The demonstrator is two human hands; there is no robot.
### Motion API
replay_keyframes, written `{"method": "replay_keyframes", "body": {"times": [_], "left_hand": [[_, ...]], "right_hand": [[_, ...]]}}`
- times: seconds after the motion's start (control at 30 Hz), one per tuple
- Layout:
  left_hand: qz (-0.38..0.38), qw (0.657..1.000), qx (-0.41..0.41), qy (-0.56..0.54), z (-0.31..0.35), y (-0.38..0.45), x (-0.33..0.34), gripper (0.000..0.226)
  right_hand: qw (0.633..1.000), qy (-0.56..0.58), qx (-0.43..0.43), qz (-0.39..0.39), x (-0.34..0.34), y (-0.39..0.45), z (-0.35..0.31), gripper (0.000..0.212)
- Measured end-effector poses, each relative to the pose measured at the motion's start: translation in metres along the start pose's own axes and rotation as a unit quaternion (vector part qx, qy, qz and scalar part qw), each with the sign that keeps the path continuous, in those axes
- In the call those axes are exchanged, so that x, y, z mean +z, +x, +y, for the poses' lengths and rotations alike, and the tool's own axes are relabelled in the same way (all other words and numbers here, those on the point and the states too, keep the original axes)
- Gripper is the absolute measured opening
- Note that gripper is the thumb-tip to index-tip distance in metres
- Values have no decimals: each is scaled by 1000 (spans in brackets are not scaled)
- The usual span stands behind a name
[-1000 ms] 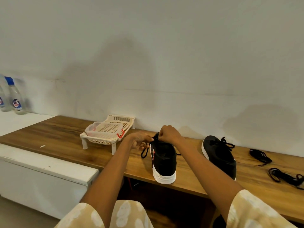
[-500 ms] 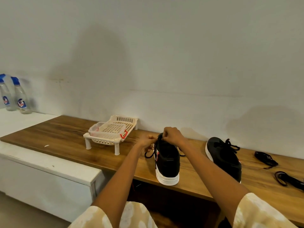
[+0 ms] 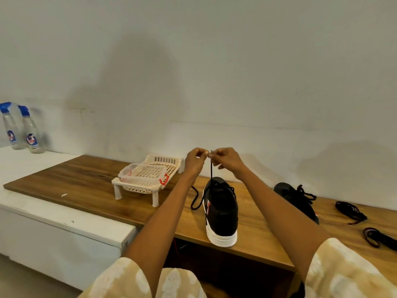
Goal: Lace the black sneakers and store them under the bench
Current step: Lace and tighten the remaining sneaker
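A black fabric sneaker with a thick white sole [image 3: 222, 211] is stood upright on the brown wood-grain counter [image 3: 86, 186], its heel set at the front edge and its toe turned toward the pale wall. A thin black shoelace [image 3: 211, 171] is drawn straight up from the eyelets at the sneaker's front to the two hands, which are raised side by side above the shoe. The lace tip is pinched between the thumb and curled fingers of the right hand [image 3: 225, 159]; the left hand [image 3: 196, 158] is held just beside it with its fingers curled in at the same tip, though whether it has hold of the lace cannot be told for certain. A slack loop of the same lace [image 3: 194, 201] is laid on the counter to the left of the sneaker.

A second black sneaker with its lace bunched on top [image 3: 297, 200] is set on the counter well to the right, and two loose coiled black laces [image 3: 350, 212] are laid further right still. A cream plastic slatted rack on short legs [image 3: 148, 179], with a clear tray inside it, is placed near the wall, left of the hands. Two clear plastic bottles with blue caps [image 3: 21, 127] are stood on a white surface at the far left.
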State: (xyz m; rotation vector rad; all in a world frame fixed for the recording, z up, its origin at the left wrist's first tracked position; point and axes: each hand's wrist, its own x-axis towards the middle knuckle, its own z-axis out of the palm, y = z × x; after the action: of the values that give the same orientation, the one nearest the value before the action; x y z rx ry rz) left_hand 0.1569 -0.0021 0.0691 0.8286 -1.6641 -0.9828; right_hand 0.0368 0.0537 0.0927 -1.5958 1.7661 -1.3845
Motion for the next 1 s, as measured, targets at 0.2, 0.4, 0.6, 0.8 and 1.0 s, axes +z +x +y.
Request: {"method": "replay_keyframes", "body": {"times": [0.2,0.4,0.6,0.8,1.0], "left_hand": [[-200,973,-66,95,-28,-26,8,26],[-35,997,-71,6,-24,-15,12,21],[6,994,-95,-52,-8,-2,-13,27],[0,992,-112,58,-20,-16,-17,45],[-68,995,-76,4,0,-27,1,26]], "right_hand": [[970,201,-78,114,-32,14,-63,17],[956,237,-110,132,-58,14,-86,16],[973,179,-51,139,-39,-2,-47,16],[997,-30,12,69,-7,-14,-16,24],[968,-249,28,32,17,-37,5,23]]}}
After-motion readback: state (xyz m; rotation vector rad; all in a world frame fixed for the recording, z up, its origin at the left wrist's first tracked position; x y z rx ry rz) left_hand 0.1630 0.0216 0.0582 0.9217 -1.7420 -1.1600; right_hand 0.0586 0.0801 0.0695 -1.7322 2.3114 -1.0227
